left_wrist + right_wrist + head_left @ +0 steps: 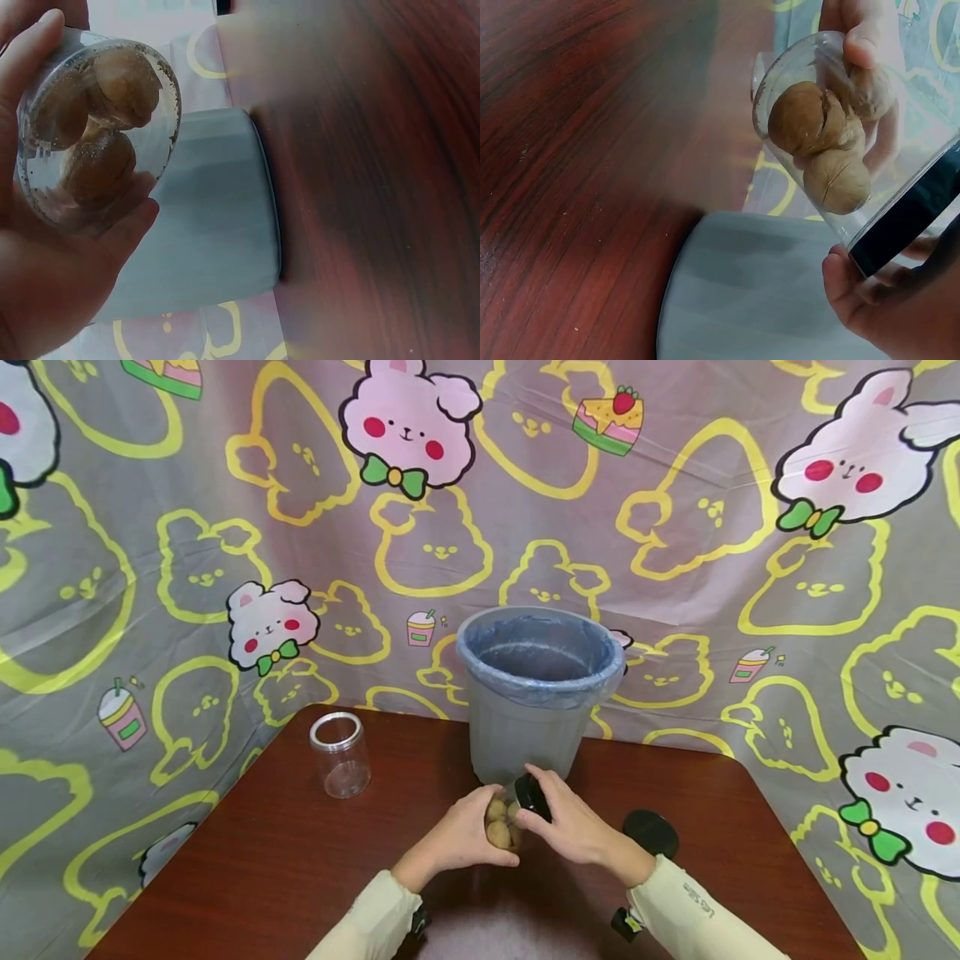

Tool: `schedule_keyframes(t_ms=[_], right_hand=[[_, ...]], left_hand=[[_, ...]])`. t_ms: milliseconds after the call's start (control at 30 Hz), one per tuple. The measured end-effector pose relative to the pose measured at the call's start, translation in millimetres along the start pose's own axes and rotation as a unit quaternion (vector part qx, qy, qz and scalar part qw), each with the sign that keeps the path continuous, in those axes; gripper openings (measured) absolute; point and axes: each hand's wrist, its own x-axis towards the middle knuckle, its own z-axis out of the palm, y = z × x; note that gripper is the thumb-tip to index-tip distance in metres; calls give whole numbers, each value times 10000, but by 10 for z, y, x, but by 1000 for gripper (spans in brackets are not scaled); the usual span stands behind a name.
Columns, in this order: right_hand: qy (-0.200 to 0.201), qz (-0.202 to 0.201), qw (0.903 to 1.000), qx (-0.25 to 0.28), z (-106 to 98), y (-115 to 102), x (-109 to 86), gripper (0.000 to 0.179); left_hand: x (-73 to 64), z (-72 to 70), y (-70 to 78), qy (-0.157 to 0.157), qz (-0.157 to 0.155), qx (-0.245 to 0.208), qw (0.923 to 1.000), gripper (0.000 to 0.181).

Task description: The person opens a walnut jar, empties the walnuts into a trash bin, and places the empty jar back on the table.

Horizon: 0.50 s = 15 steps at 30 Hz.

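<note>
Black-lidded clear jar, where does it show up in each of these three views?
Head: the jar is at lower middle, between the left hand and right hand.
Left wrist: upper left, base towards the camera.
Right wrist: upper right, black lid towards the lower right.
Shared landmark: the grey bin, in all three.

On your right sleeve [701, 927], you can read small dark lettering [699, 900] that says "Let's Slim", printed at a slant near the cuff [651, 889].

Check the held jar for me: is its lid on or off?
On: the black lid caps the jar, with the right hand gripping it. Tightness: cannot tell.
</note>
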Motion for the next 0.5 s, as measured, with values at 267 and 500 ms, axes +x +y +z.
schedule_keyframes(t_ms=[267, 500], right_hand=[[71, -186, 9998, -69, -13, 5, -8, 67], [-12, -501, 9986, -174, -30, 30, -19, 69]], left_hand=[[4, 2, -23, -84, 92, -304, 9995, 90], [7, -7, -26, -145, 254, -547, 9981, 83]])
